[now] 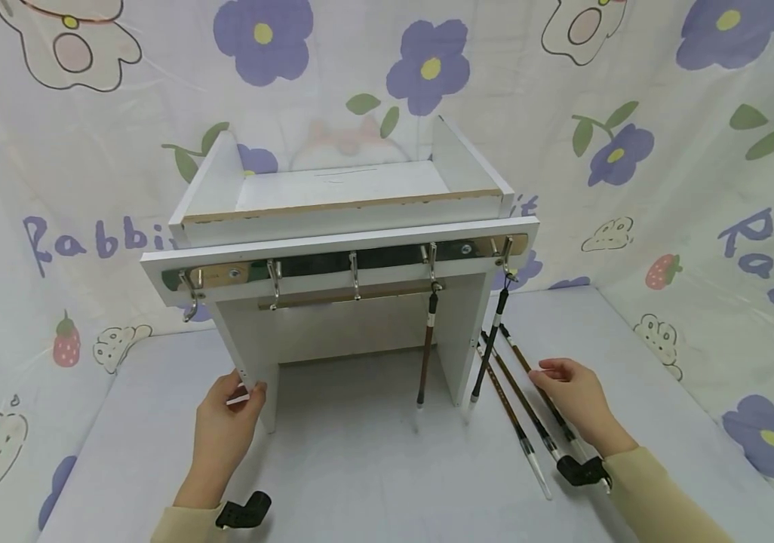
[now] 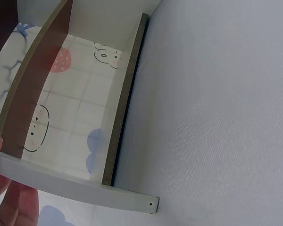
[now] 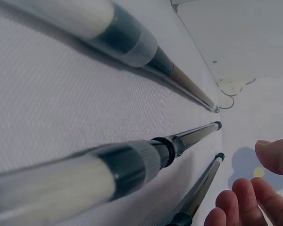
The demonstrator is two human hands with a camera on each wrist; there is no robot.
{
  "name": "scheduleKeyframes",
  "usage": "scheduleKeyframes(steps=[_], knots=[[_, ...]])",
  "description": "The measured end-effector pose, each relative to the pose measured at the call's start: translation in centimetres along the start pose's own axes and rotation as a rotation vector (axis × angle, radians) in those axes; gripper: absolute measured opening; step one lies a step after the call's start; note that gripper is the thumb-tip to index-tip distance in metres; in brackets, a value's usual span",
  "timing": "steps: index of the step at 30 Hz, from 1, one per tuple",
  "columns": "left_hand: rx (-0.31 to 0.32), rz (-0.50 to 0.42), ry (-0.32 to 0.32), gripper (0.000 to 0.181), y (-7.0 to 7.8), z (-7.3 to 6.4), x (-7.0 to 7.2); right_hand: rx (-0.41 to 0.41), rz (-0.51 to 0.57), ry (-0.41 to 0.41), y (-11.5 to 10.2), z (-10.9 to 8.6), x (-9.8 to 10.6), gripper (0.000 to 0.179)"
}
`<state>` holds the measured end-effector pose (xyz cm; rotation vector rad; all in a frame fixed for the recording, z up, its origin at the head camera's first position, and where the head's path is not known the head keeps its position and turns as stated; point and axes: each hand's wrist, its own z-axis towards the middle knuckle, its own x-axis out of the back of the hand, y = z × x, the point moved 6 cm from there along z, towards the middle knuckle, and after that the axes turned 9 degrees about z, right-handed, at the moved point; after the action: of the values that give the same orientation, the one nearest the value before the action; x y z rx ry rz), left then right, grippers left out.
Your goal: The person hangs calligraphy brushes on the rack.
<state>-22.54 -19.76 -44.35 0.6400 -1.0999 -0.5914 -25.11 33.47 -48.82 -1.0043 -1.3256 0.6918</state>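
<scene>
A white wooden shelf (image 1: 339,230) stands on the table with a hook rail (image 1: 312,265) across its front. My left hand (image 1: 224,430) holds the front edge of its left side panel (image 2: 75,186) between thumb and fingers. Two writing brushes hang tip down from the right-hand hooks, a brown brush (image 1: 427,343) and a dark brush (image 1: 491,347). Three more brushes lie at the shelf's right, among them a middle brush (image 1: 521,396) and an outer brush (image 1: 550,403). Over the outer one hovers my right hand (image 1: 577,396), fingers loosely bent and holding nothing.
The left hooks (image 1: 190,294) carry nothing. A patterned cloth (image 1: 631,241) hangs behind and beside the white table (image 1: 373,467). The shelf's upper tray (image 1: 346,185) has low sides.
</scene>
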Motion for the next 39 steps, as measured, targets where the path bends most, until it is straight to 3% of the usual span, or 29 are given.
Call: scheduleKeyframes(steps=[14, 39], knots=[[0.011, -0.002, -0.003, 0.034, -0.2, 0.0, -0.2, -0.027, -0.033, -0.012, 1.4, 0.6, -0.3, 0.048], [-0.003, -0.012, 0.006, 0.032, -0.1, 0.0, -0.1, -0.013, -0.145, -0.017, 1.4, 0.9, -0.6, 0.032]])
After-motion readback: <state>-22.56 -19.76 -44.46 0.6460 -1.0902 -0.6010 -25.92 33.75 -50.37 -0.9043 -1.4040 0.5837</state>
